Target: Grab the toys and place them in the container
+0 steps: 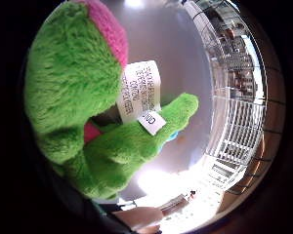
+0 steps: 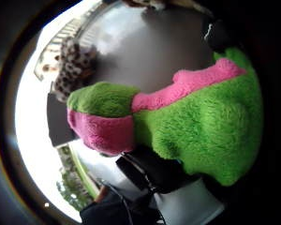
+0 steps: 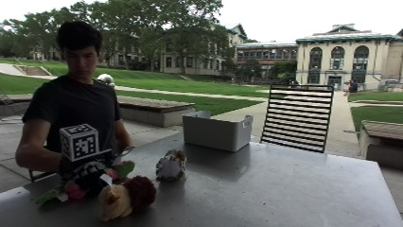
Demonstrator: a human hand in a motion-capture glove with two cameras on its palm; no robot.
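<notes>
At the table's near left corner my gloved right hand (image 3: 88, 174) grips a green and pink plush toy (image 3: 121, 169). That toy fills both palm views, as green fur (image 1: 73, 97) with a white sewn label (image 1: 139, 90) and as a green body with pink trim (image 2: 201, 122). A black gloved finger (image 2: 154, 171) curls against it. A brown and yellow plush (image 3: 127, 196) lies just beside the hand. A spotted plush (image 3: 170, 165) sits further in on the table, the same spotted plush (image 2: 72, 68) showing past the held toy. The grey open container (image 3: 217, 132) stands at the far edge.
The grey table (image 3: 283, 189) stretches to the right of the toys. A black slatted chair (image 3: 298, 116) stands behind the table beside the container, and the chair (image 1: 234, 122) also shows in the little finger side view.
</notes>
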